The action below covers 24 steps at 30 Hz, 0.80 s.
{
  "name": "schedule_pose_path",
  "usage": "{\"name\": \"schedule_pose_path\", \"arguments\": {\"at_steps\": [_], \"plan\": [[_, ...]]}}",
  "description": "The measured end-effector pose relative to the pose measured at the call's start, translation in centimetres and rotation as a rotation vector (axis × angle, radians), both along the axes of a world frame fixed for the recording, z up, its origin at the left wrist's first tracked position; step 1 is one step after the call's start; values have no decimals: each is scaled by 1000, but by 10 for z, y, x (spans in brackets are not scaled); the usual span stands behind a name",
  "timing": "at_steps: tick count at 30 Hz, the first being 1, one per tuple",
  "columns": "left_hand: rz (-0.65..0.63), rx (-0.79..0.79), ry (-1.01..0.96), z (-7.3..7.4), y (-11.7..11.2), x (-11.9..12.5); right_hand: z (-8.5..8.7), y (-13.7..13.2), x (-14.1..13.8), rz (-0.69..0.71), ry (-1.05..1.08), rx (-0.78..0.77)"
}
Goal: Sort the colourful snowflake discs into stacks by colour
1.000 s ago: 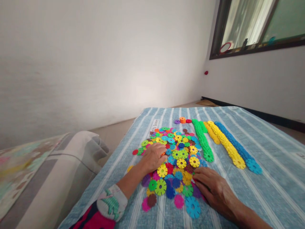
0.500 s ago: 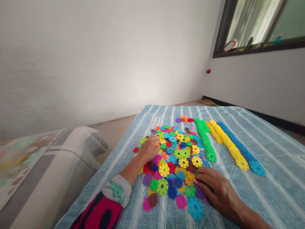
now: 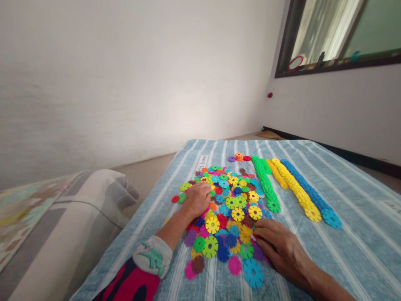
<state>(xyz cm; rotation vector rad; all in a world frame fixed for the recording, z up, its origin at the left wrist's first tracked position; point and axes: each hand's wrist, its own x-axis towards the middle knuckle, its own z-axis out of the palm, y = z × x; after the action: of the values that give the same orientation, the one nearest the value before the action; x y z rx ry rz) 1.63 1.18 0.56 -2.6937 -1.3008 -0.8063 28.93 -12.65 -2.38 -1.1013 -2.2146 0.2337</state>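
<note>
A wide heap of colourful notched plastic discs lies spread over the striped cloth. My left hand is in the heap's left side, palm down, its fingers bent together at the tips; whatever they hold is hidden beneath them. At the right edge of the heap rests my right hand, fingers extended and thumb apart from them. A bit of red and green shows by its fingertips. To the right lie overlapping rows of discs: a green row, a yellow row and a blue row.
Beyond the heap sit a purple disc, an orange stack and a red disc. Blue striped cloth covers the surface. A cloth-covered piece of furniture stands left, and a white wall rises behind.
My left hand has shifted slightly within the heap, its fingers tucked lower. The right hand stays at the heap's edge. The whole view has moved a little.
</note>
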Motion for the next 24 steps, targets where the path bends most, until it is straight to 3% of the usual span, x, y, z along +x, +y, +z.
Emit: {"name": "schedule_pose_path", "arguments": {"at_steps": [8,24], "plan": [[-86,-44,86,6,-6,12,0,2,0,6,8,-13],[-265,-84,138,-3,-22,29,2,4,-2,-3,14,-20]]}}
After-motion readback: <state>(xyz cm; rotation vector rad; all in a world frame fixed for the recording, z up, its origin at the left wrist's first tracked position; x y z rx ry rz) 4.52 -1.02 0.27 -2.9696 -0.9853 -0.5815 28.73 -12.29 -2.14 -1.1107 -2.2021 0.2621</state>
